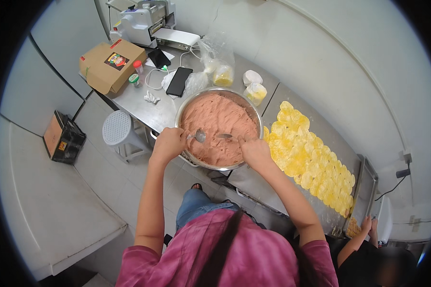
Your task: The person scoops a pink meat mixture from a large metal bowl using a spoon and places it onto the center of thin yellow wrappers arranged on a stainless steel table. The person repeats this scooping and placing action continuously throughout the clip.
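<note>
A large steel bowl (221, 168) stands at the table's front edge, filled with a pink, paste-like mince (218, 112) with a rough, furrowed surface. At the bowl's left rim, my left hand (169, 144) is closed around the handle of a metal spoon (200, 136), whose round end is over the mince. My right hand (255, 150) is closed at the right rim on a second spoon-like metal utensil (224, 136). Its narrow end points left above the mince, seen nearly edge-on. Beyond my right hand, many thin yellow round wrappers (311, 160) lie overlapping on the steel table.
Behind the bowl are a black phone (179, 82), plastic bags (217, 52) and wrapped stacks (255, 93). A cardboard box (111, 66) and a machine (146, 24) stand at the back left. A stool (118, 128) is on the floor; another person's hands (368, 225) show at lower right.
</note>
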Demonstrator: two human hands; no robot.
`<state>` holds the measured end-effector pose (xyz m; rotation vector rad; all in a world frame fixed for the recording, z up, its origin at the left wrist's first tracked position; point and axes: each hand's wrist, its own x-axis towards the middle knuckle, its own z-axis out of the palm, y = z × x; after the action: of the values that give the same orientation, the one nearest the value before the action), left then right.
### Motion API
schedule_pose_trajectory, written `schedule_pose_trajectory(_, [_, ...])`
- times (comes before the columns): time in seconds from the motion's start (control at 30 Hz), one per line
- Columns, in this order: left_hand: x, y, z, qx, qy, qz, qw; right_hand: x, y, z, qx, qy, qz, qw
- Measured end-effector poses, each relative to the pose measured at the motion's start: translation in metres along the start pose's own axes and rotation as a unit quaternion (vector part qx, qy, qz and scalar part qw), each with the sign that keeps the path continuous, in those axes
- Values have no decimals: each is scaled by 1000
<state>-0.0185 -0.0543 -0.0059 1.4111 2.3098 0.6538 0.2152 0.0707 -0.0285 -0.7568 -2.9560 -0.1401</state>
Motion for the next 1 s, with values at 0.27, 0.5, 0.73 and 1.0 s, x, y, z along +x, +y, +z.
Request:
schedule_pose_trajectory(0.27, [-6, -9, 30, -121, 115, -55, 984, 5, -47, -4, 3, -55, -34, 998])
schedule_pose_trajectory(0.5, [-7, -13, 62, -236, 189, -64, 951, 7, -72, -19, -18, -105, -72, 992])
schedule_pose_trajectory(0.73, [-7, -7, 62, -255, 212, -60, 941, 7, -73, -9, 67, -144, -83, 984])
schedule_pose_trajectory(1.0, [-9, -17, 63, -278, 200, -86, 936, 32, -52, -36, 81, -155, -5, 985])
